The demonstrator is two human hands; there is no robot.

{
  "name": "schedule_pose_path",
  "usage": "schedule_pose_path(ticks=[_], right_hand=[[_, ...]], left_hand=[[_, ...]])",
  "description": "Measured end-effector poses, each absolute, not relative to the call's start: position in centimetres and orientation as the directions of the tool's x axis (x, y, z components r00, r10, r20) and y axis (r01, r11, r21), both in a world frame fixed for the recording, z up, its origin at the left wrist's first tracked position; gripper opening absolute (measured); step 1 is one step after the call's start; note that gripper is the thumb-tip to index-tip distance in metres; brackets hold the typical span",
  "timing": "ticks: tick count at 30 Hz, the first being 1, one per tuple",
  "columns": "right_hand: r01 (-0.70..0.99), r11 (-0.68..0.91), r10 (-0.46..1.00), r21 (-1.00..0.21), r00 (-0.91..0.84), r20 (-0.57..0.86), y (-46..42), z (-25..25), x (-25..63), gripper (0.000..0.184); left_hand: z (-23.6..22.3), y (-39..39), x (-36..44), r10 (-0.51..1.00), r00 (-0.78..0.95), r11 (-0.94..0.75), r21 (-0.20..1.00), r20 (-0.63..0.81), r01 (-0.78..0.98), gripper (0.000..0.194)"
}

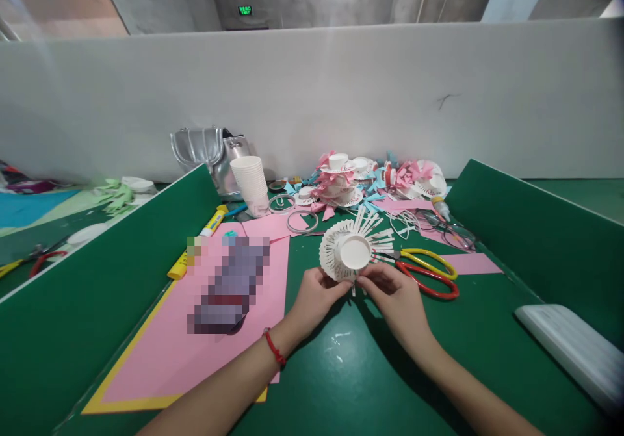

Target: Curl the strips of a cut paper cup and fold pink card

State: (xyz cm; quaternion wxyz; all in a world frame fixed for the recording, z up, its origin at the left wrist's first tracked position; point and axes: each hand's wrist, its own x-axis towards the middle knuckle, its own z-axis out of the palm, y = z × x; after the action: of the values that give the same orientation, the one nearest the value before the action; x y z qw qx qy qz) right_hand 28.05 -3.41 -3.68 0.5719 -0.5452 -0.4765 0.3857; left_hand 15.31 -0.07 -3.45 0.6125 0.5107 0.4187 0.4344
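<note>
A white paper cup (351,249) with its wall cut into many thin strips fanned outward is held just above the green table (341,371). My left hand (316,293) pinches the cup's lower left strips. My right hand (390,286) pinches a strip at the cup's lower right edge. Both hands are closed on it. A red cord sits on my left wrist.
Scissors with yellow and red handles (426,270) lie right of the cup. Pink paper on yellow paper (160,358) lies at left with a glue stick (212,223). A stack of white cups (249,182), a silver bag (205,150) and finished paper flowers (361,179) stand behind. Green dividers flank both sides.
</note>
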Motion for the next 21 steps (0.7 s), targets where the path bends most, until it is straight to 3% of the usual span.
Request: schedule_pose_path(ticks=[10, 16, 21], right_hand=[[0.041, 0.122, 0.954, -0.992, 0.273, 0.128, -3.54, -3.83, 27.64, 0.012], [0.055, 0.114, 0.965, -0.992, 0.229, 0.123, -3.39, -3.78, 27.77, 0.016], [0.121, 0.137, 0.967, -0.983, 0.198, 0.159, -3.4, -3.8, 27.78, 0.016]], left_hand=[[-3.58, -0.21, 15.59, 0.96, 0.28, 0.03, 0.993, 0.004, -0.118, 0.018], [-3.27, -0.1, 15.47, 0.975, 0.215, 0.089, 0.987, -0.058, -0.137, 0.008], [-3.12, -0.01, 15.39, 0.977, 0.195, 0.116, 0.981, -0.085, -0.154, 0.013]])
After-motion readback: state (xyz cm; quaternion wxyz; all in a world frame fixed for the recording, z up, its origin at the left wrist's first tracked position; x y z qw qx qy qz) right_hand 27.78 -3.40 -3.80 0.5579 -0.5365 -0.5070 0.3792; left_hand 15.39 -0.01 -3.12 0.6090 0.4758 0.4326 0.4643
